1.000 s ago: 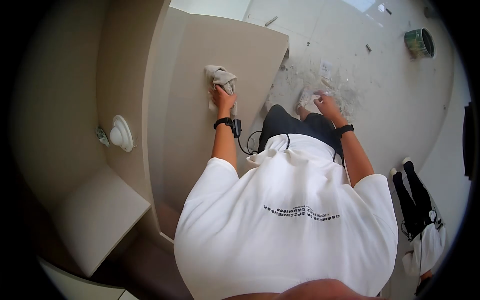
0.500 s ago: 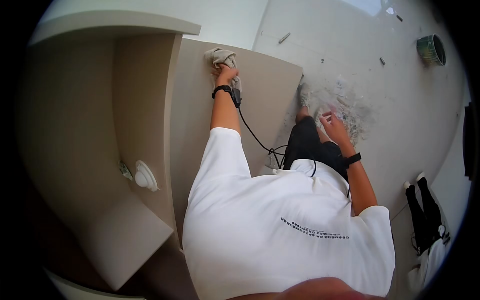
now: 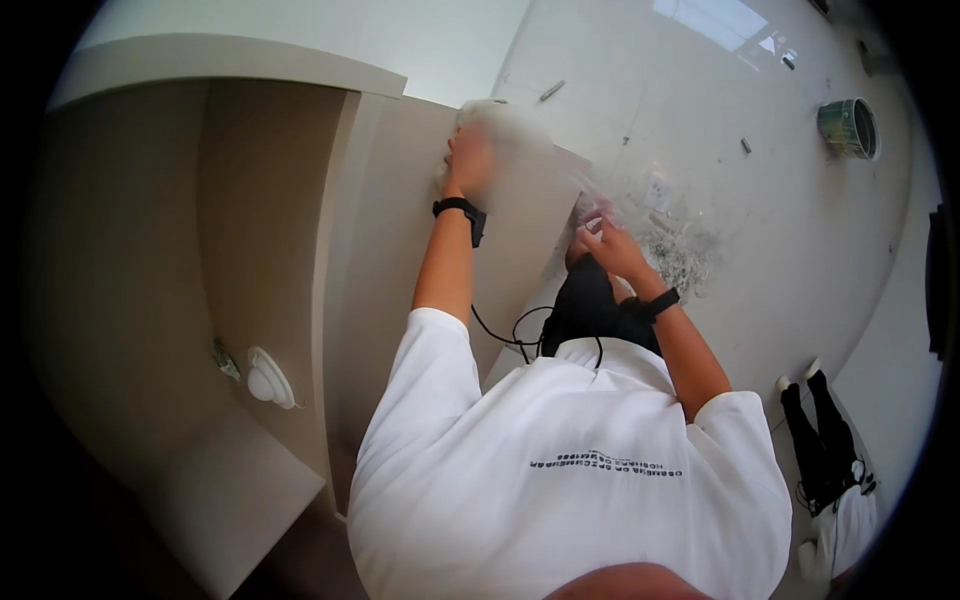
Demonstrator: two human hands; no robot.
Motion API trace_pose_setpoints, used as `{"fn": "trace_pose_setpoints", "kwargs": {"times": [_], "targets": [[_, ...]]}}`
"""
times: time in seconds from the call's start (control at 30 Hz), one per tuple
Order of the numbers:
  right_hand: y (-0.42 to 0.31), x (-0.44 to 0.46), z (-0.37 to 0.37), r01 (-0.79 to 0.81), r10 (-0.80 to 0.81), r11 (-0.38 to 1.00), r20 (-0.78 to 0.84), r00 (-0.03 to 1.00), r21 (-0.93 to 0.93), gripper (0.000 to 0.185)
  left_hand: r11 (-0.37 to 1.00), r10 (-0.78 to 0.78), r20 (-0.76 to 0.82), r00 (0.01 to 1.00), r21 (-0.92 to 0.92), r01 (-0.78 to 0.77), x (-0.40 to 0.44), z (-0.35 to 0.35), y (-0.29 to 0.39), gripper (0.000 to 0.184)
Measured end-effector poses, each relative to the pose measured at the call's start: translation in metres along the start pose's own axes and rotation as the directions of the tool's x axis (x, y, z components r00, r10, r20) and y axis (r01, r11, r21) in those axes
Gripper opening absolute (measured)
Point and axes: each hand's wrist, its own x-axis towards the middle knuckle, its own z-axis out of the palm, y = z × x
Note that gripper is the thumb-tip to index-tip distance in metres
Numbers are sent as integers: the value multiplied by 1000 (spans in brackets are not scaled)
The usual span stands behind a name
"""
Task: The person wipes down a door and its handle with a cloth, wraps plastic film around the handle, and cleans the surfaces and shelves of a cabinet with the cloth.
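Note:
My left hand [image 3: 472, 165] is pressed on a light rag [image 3: 515, 132], smeared by motion, its fingers curled over it. The rag lies against a beige panel [image 3: 510, 255] near its top edge. A black band with a dark block sits on my left wrist. My right hand [image 3: 610, 243] hangs in front of my legs, near the panel's right edge. Its fingers look loosely apart, though the tips are blurred, and I make out nothing in them. A black cable [image 3: 490, 328] runs from near my left forearm to my waist.
At left stands a beige cabinet [image 3: 260, 200] with a white round fitting [image 3: 270, 380] on its side. Debris [image 3: 680, 255] lies on the pale floor beyond my right hand. A bucket [image 3: 848, 128] is farther right. Another person [image 3: 828, 440] stands at lower right.
My left hand and the rag have slid right across the panel, toward its free edge. My right hand has moved left, closer to the panel. The view has shifted slightly.

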Motion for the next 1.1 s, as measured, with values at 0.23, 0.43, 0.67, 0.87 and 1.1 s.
{"fn": "trace_pose_setpoints", "kwargs": {"times": [0.23,0.43,0.67,0.87,1.1], "targets": [[52,-27,-33,-129,120,989,-126,985,-69,74,940,342,-23,939,3,-342,-75,99,97,64],[29,-28,-38,0,-13,991,-97,995,-135,70,895,337,-267,903,-207,-395,-160,94,91,62],[34,-38,-3,97,-100,972,-2,995,-216,66,897,-346,-219,912,-361,254,-219,119,-44,67],[16,-77,-6,58,-19,990,284,959,-131,68,795,-584,-248,773,-370,482,-258,187,-134,71],[68,-115,-51,-40,77,975,166,983,-219,72,941,-185,-450,874,-337,26,-203,168,-50,54]]}}
